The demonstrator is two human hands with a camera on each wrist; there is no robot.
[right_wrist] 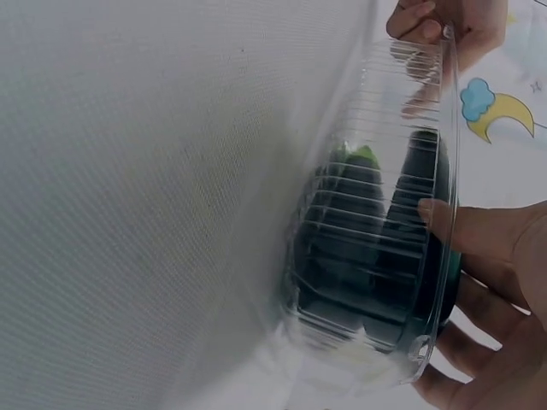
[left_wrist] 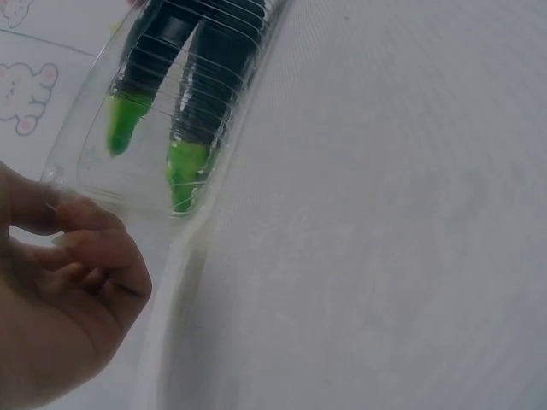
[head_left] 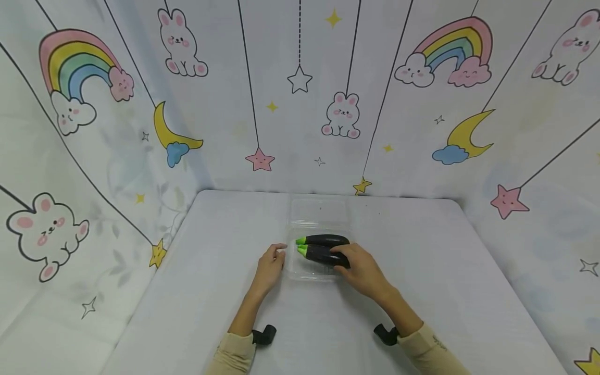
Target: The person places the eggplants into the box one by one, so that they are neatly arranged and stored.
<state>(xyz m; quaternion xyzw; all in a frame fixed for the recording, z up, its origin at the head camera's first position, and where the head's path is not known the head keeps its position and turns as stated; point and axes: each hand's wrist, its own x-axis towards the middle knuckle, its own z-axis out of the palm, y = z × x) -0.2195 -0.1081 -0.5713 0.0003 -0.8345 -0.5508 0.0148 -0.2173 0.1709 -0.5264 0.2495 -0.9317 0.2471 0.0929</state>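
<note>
Two dark eggplants with bright green stem ends lie side by side in a clear plastic clamshell box, stems toward the left. My right hand grips the blunt end of the nearer eggplant, thumb on the near side and fingers over it. At the box's left end, my left hand pinches the rim between thumb and finger; the left wrist view shows these fingertips at the box's corner. Through the ribbed wall in the right wrist view, both eggplants show.
The box's clear lid stands folded open at the back. A white cloth covers the table. Behind and at both sides hang white curtains printed with rabbits, stars and rainbows. A black wrist mount sits by each sleeve.
</note>
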